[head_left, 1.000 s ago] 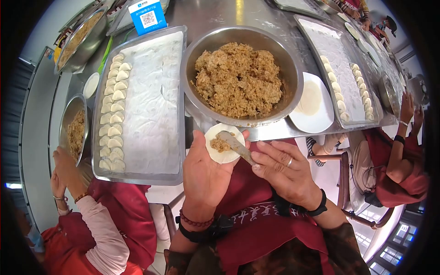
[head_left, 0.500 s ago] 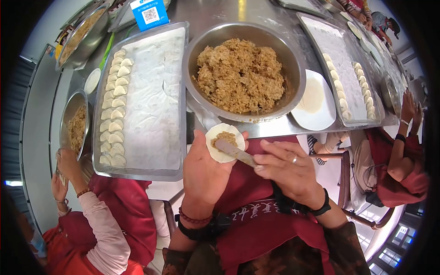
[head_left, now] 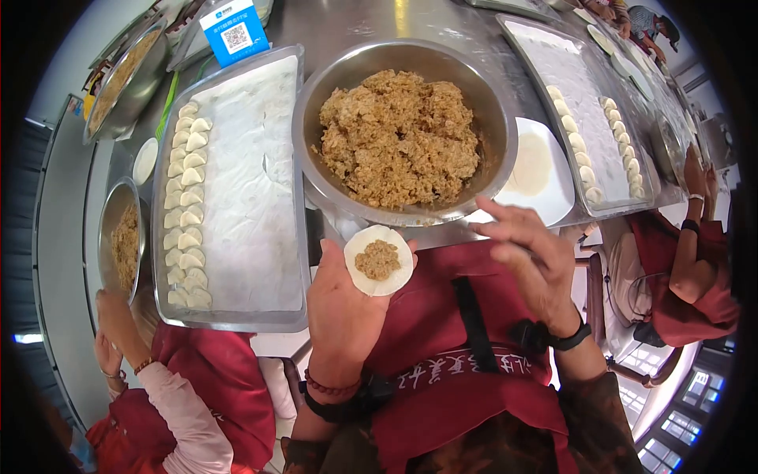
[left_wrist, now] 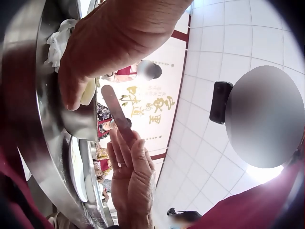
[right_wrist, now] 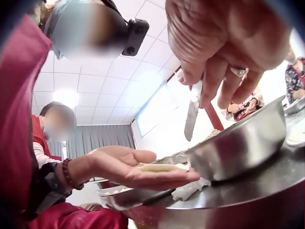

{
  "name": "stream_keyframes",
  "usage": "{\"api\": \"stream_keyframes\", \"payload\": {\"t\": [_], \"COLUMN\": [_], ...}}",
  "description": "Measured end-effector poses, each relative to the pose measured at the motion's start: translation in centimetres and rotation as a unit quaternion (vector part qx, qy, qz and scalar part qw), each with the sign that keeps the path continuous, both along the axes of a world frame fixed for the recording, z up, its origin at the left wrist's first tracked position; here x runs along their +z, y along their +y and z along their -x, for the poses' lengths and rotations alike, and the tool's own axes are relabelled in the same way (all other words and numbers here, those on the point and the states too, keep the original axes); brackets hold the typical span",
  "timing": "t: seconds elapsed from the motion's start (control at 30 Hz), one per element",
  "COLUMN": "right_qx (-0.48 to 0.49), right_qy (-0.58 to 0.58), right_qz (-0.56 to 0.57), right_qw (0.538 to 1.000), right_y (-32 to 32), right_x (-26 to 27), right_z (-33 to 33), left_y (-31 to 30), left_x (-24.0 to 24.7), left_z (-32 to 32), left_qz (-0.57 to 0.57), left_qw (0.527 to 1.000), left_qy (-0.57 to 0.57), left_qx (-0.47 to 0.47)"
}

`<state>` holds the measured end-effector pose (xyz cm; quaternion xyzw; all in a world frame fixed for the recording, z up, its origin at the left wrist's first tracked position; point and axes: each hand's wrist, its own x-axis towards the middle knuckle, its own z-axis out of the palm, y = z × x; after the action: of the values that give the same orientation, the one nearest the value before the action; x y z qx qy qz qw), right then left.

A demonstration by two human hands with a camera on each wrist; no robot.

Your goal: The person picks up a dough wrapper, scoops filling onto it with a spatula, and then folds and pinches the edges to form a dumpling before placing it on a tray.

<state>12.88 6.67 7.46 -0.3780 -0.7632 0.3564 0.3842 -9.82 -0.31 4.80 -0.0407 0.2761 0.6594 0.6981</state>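
Note:
In the head view my left hand (head_left: 345,310) is held palm up with a round dumpling wrapper (head_left: 357,278) lying across its fingers. A mound of brown filling (head_left: 377,260) sits in the wrapper's middle. Seen from the right wrist, those fingers are nearly straight beneath the wrapper (right_wrist: 162,167). My right hand (head_left: 538,254), raised off to the right, pinches a flat filling spatula (right_wrist: 192,119) between thumb and fingers. Its blade points down in the right wrist view, beside the big steel bowl (right_wrist: 238,148). That bowl holds a large heap of filling (head_left: 399,138).
On the left stands a floured tray (head_left: 245,197) with rows of folded dumplings (head_left: 184,217). Another tray (head_left: 545,71) with dumplings is at the right. A white plate (head_left: 557,189) holds wrappers beside the bowl. People sit on both sides; a blue QR sign (head_left: 234,33) stands behind.
The spatula has lifted off the wrapper, leaving a mound of filling there. My right hand has moved up and to the right, away from the left hand.

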Motion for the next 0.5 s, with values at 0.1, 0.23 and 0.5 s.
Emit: {"api": "stream_keyframes", "payload": {"t": [0.1, 0.23, 0.5], "right_qx": [-0.028, -0.024, 0.02], "right_qy": [-0.026, -0.029, -0.025], "right_qz": [-0.002, 0.018, 0.056], "right_qw": [0.999, 0.999, 0.998], "right_y": [2.0, 3.5, 4.5], "right_x": [-0.2, -0.1, -0.5], "right_z": [0.8, 2.0, 3.4], "left_y": [0.3, 0.5, 1.0], "left_x": [0.1, 0.0, 0.4], "left_z": [-0.1, 0.2, 0.6], "left_qz": [0.002, -0.014, -0.026], "left_qw": [1.0, 1.0, 0.999], "left_qy": [-0.005, 0.006, 0.024], "left_qx": [0.005, 0.007, 0.007]}}
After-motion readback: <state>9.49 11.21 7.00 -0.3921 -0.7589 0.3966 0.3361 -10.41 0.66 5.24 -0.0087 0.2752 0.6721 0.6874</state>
